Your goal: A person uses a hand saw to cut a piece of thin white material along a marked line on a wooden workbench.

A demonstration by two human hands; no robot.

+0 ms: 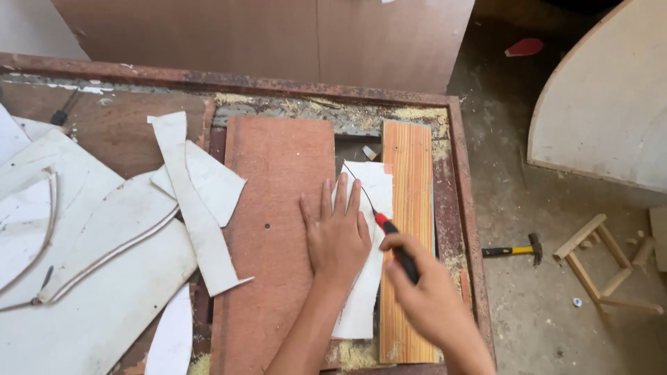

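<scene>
Left hand (337, 232) lay flat, fingers spread, pinning a white sheet (363, 278) on the board (274, 208); right hand (431, 295) gripped a red-black cutter (397, 246).

white laminate strip (363, 264), red/black cutter (397, 246), orange striped plank (408, 229), reddish-brown board (274, 229), yellow-handled hammer (513, 250).

**Around my bench**

My workbench (458, 173) has a rusty metal rim dusted with sawdust. Brown plywood panels (264, 35) stand behind it. To my right the concrete floor (528, 305) is grey and dusty, carrying a yellow-handled hammer (514, 249), a small wooden stool frame (601, 267) and a curved pale board (604, 111). The light is soft and even.
</scene>
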